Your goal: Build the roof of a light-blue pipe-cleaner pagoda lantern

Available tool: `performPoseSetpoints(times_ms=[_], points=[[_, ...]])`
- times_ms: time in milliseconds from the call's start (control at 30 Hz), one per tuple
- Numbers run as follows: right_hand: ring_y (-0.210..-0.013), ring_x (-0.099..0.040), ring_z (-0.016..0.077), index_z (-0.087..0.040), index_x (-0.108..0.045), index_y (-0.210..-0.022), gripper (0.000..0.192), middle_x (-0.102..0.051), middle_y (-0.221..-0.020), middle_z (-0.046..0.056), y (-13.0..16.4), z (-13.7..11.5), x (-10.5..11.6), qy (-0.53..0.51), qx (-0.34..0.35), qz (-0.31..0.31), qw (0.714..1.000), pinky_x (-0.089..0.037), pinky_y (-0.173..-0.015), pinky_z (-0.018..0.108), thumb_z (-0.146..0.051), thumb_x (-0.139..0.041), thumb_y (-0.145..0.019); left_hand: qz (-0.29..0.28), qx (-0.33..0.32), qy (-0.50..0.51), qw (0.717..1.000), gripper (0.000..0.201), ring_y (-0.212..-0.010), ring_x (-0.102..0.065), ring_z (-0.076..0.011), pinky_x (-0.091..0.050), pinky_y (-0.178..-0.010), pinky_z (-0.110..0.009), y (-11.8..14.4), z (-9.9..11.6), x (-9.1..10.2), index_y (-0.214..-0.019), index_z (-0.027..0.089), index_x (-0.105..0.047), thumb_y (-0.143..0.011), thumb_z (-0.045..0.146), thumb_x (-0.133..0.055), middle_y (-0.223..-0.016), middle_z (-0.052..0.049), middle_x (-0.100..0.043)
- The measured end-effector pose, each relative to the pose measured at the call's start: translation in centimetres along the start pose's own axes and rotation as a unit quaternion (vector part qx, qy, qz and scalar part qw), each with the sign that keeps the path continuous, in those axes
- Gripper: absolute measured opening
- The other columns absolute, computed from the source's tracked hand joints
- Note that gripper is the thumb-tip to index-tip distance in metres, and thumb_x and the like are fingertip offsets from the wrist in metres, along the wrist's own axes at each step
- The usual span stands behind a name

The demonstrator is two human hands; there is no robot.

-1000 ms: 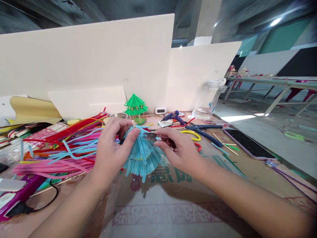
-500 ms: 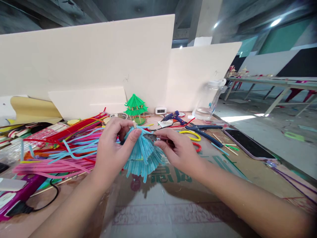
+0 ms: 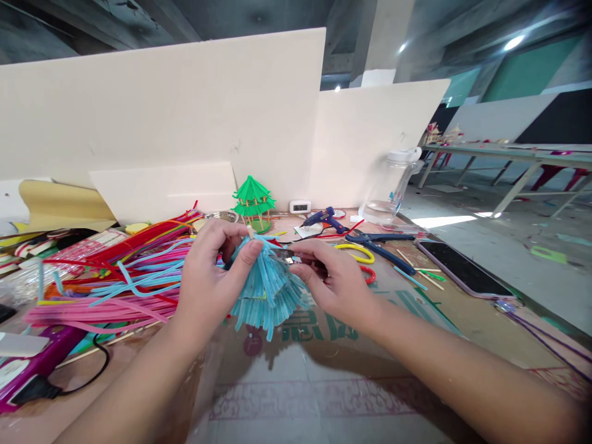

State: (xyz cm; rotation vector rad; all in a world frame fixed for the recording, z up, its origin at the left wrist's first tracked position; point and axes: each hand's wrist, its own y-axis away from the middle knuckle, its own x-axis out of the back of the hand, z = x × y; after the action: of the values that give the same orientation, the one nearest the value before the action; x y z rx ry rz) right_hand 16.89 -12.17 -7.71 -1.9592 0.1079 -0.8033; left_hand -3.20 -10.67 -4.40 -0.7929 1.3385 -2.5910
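My left hand (image 3: 216,265) pinches the top of a light blue tiered pipe-cleaner model (image 3: 269,299), close to a pale wooden stick tip (image 3: 251,232) that pokes up from it. The blue strips fan downward in layers like a thatched roof. From the right, my right hand (image 3: 330,271) is closed on a small metal tool (image 3: 287,254), whose exact kind I cannot make out. The tool's dark, flat end is at the upper blue strips, beside a bit of red; my fingers hide the rest of it.
Behind stands a green tiered pipe-cleaner pavilion (image 3: 253,200). Loose pipe cleaners (image 3: 106,308) are heaped at left, near a purple power strip (image 3: 50,354). A glue gun (image 3: 324,219), blue-handled pliers (image 3: 383,246), scissors (image 3: 358,251), a phone (image 3: 467,268) and a water bottle (image 3: 386,188) sit to the right.
The metal tool has turned slightly in my right hand, and more of its shiny part shows. My left hand and the blue model have hardly moved.
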Motion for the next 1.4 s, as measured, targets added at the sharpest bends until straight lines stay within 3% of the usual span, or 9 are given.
performPoseSetpoints(times_ms=[467,700,867,967,1100,1300,1400], points=[[-0.077,-0.066,0.0141,-0.018,-0.061,-0.108,0.015,-0.073,-0.094,0.004,-0.1,0.1,0.0,0.004,0.019,-0.002,1.000,-0.047,-0.065,0.025,-0.022,-0.059,-0.094,-0.003,-0.004,0.000,1.000,0.009,-0.066,-0.045,-0.0133,-0.037,-0.061,-0.028,0.2,0.0,0.1,-0.089,0.021,-0.059,-0.091,0.030,-0.060,-0.078,0.002,-0.049],[-0.071,-0.063,0.0131,-0.018,-0.059,-0.110,0.017,-0.071,-0.090,0.004,-0.1,0.0,0.1,-0.002,0.022,0.016,1.000,-0.047,-0.063,0.025,-0.022,-0.059,-0.094,-0.002,-0.005,-0.004,1.000,0.010,-0.065,-0.045,-0.0135,-0.037,-0.060,-0.028,0.0,-0.2,0.1,-0.088,0.021,-0.058,-0.092,0.030,-0.059,-0.077,0.002,-0.049],[-0.080,-0.063,0.0152,-0.018,-0.059,-0.110,0.016,-0.070,-0.096,0.005,-1.1,0.3,1.2,0.036,0.080,-0.008,0.996,-0.048,-0.068,0.027,-0.023,-0.058,-0.094,-0.007,-0.022,0.006,1.000,0.008,-0.072,-0.050,-0.0146,-0.041,-0.064,-0.028,-0.1,-0.4,0.0,-0.089,0.021,-0.058,-0.093,0.028,-0.056,-0.083,0.000,-0.053],[-0.086,-0.062,0.0185,-0.018,-0.061,-0.110,0.016,-0.068,-0.094,0.006,-2.1,0.5,2.7,0.075,0.139,-0.038,0.987,-0.048,-0.074,0.031,-0.024,-0.055,-0.096,-0.015,-0.044,0.002,0.999,0.009,-0.094,-0.057,-0.0183,-0.047,-0.082,-0.032,-0.1,-0.5,0.1,-0.093,0.022,-0.059,-0.094,0.028,-0.053,-0.097,-0.003,-0.059],[-0.088,-0.059,0.0217,-0.020,-0.063,-0.113,0.020,-0.067,-0.096,0.008,-3.4,0.1,5.2,0.168,0.165,-0.058,0.970,-0.044,-0.077,0.036,-0.028,-0.052,-0.098,-0.081,-0.021,0.047,0.995,0.019,-0.112,-0.059,-0.0201,-0.044,-0.100,-0.035,-0.2,-0.5,-0.3,-0.107,0.022,-0.062,-0.098,0.031,-0.048,-0.115,-0.006,-0.064],[-0.086,-0.057,0.0226,-0.019,-0.062,-0.116,0.024,-0.066,-0.093,0.008,-4.1,0.2,7.7,0.191,0.117,-0.073,0.972,-0.043,-0.076,0.036,-0.030,-0.050,-0.099,-0.196,-0.009,0.060,0.979,0.035,-0.115,-0.061,-0.0238,-0.047,-0.099,-0.036,-2.6,-0.6,-1.1,-0.120,0.023,-0.065,-0.097,0.042,-0.047,-0.122,-0.007,-0.068],[-0.087,-0.058,0.0227,-0.016,-0.062,-0.115,0.024,-0.066,-0.093,0.009,-4.1,0.7,8.1,0.192,0.099,-0.086,0.973,-0.043,-0.077,0.036,-0.028,-0.052,-0.098,-0.311,-0.016,0.052,0.949,0.039,-0.107,-0.065,-0.0222,-0.051,-0.091,-0.033,-5.1,-0.8,-0.3,-0.126,0.030,-0.063,-0.095,0.048,-0.050,-0.121,-0.003,-0.069]])
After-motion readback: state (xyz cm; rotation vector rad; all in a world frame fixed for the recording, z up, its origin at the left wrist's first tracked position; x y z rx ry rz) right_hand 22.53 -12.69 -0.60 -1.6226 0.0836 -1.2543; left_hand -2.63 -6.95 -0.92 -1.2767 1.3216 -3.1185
